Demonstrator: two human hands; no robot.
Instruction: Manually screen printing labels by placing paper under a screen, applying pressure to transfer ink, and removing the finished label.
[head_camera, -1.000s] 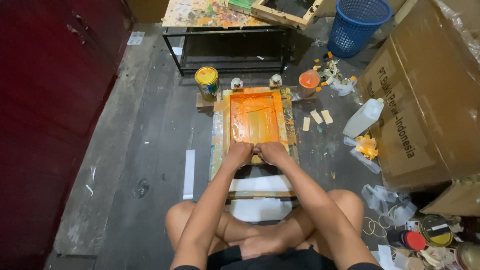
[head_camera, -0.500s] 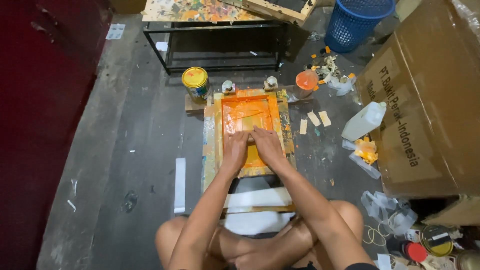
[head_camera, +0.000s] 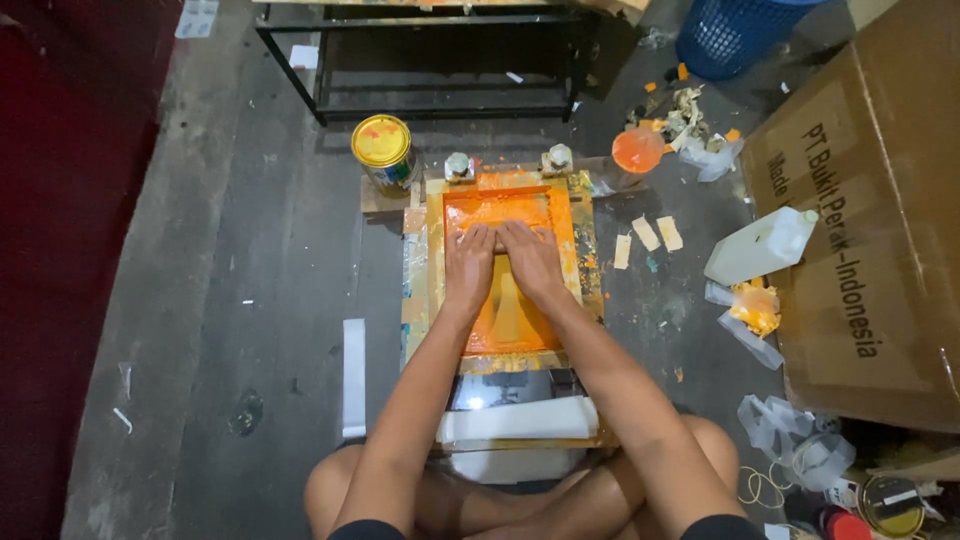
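A wooden printing screen frame (head_camera: 434, 300) lies flat on the floor in front of my crossed legs, its mesh (head_camera: 500, 205) coated in orange ink. My left hand (head_camera: 467, 268) and my right hand (head_camera: 531, 262) sit side by side on the upper half of the mesh. Their fingers are curled down over a small squeegee that is almost wholly hidden under them. A paler yellow streak (head_camera: 507, 312) runs down the mesh behind my hands. Two knobbed clamps (head_camera: 458, 165) hold the frame's far edge.
A yellow-lidded paint can (head_camera: 381, 142) stands at the frame's far left corner, and an orange-smeared lid (head_camera: 637, 150) lies far right. To the right are a white plastic jug (head_camera: 760, 247) and a big cardboard box (head_camera: 880, 300). Ahead stand a black metal rack (head_camera: 440, 60) and a blue basket (head_camera: 735, 35).
Both hands have slid away from me, from the near end of the mesh to its upper half, leaving a paler streak. The camera has tilted further down.
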